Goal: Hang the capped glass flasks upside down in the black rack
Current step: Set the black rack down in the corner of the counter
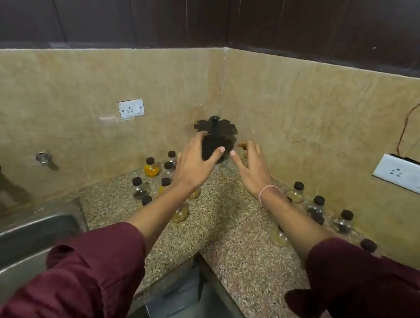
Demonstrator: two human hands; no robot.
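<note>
Left grip (195,160) curled, right grip (251,166) spread.

Both hands reach to the black rack (215,127) standing in the back corner of the counter (224,211).
The left hand (194,162) holds the lower part of the rack, with the thumb on one side and the fingers on the other. The right hand (250,166) is just beside the rack with its fingers spread; whether it touches, I cannot tell. Small flasks (151,168) with black caps stand upright near the left back edge, and more flasks near the right back edge. Some hold yellow liquid. A steel sink (16,242) is at the counter's left end.
</note>
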